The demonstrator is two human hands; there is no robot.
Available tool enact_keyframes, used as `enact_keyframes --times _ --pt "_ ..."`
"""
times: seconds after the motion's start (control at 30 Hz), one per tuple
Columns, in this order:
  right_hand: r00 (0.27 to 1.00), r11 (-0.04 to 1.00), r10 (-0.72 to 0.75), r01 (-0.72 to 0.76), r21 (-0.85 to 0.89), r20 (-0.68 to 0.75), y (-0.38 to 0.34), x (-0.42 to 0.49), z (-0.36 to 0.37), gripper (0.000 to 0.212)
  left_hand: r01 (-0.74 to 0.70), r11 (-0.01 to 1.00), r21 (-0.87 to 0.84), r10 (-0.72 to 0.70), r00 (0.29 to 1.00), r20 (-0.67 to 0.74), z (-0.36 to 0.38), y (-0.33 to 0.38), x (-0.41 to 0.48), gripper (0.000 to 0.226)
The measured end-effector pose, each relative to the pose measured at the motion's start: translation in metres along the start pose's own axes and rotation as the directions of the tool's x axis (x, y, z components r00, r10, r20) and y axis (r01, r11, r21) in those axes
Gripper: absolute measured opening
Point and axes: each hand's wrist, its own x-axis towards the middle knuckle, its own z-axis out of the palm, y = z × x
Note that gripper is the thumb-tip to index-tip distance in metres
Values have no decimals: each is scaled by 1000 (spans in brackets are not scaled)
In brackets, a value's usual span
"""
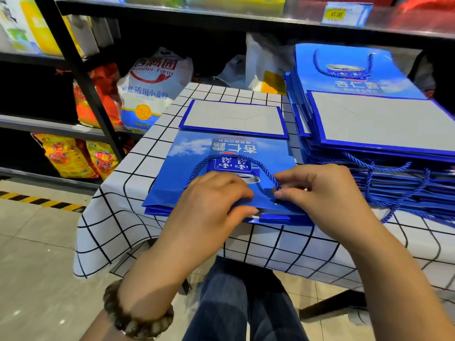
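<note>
A flat blue paper gift bag [197, 163] lies on the checked tablecloth [138, 183] in front of me, its grey bottom flap [234, 118] folded up at the far end. Its blue rope handle [229, 157] loops over the printed face. My left hand [211, 200] lies over the bag's near open edge, fingers bent, thumb at the rim. My right hand [317, 190] pinches the right end of the rope handle where it enters the bag.
A tall stack of the same flat blue bags [369, 124] lies on the table at the right, rope handles hanging off its front. Black store shelves [81, 77] with flour and rice sacks [150, 89] stand behind and left. Tiled floor lies left.
</note>
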Motion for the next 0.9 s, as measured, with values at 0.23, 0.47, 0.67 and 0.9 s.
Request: enact_keyframes --times 0.23,0.47,0.67,0.9 --pt "990 994 -86 92 -51 107 -1 -11 -2 25 16 999 30 -13 995 -101 -3 1 8 30" --pt "989 992 -97 105 -68 116 13 -12 4 43 60 995 83 -41 975 -217 7 27 -2 18" --pt "991 998 -62 62 2 122 10 -10 7 42 199 913 355 -198 979 -41 14 42 7 34" --pt "991 995 -93 95 -13 96 15 -10 9 41 32 891 452 -15 999 -41 25 37 7 8"
